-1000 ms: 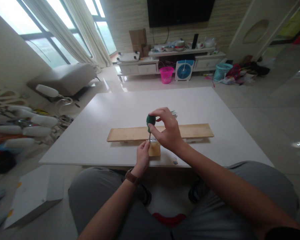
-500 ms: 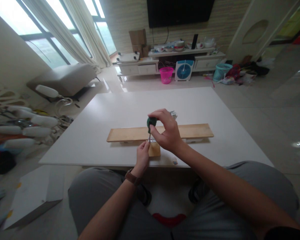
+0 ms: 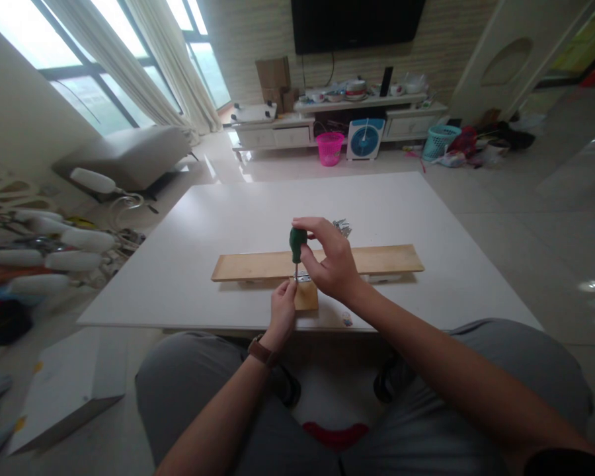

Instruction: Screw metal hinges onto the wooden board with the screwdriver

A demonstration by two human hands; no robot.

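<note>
My right hand (image 3: 331, 258) grips the green handle of a screwdriver (image 3: 297, 244) that stands upright. Its tip meets a metal hinge (image 3: 303, 276), which lies where a long wooden board (image 3: 258, 266) and a small wooden block (image 3: 306, 297) come together. Low beside the tip, my left hand (image 3: 283, 305) is closed, thumb and finger pressed together at the block's left edge. What those fingertips pinch is too small to make out. Behind my right hand lies a small heap of metal pieces (image 3: 342, 228).
The long board rests on white supports (image 3: 384, 278) on a white table (image 3: 228, 211). A sticker (image 3: 347, 319) is near the table's front edge. Further off are a pink basket (image 3: 330, 149), a box fan (image 3: 365, 139) and a low cabinet (image 3: 292, 137); a white lamp fixture (image 3: 84, 239) stands left.
The screwdriver handle has turned slightly and stands straighter, and the right fingers have shifted around it. The left hand, board and block stay in place.
</note>
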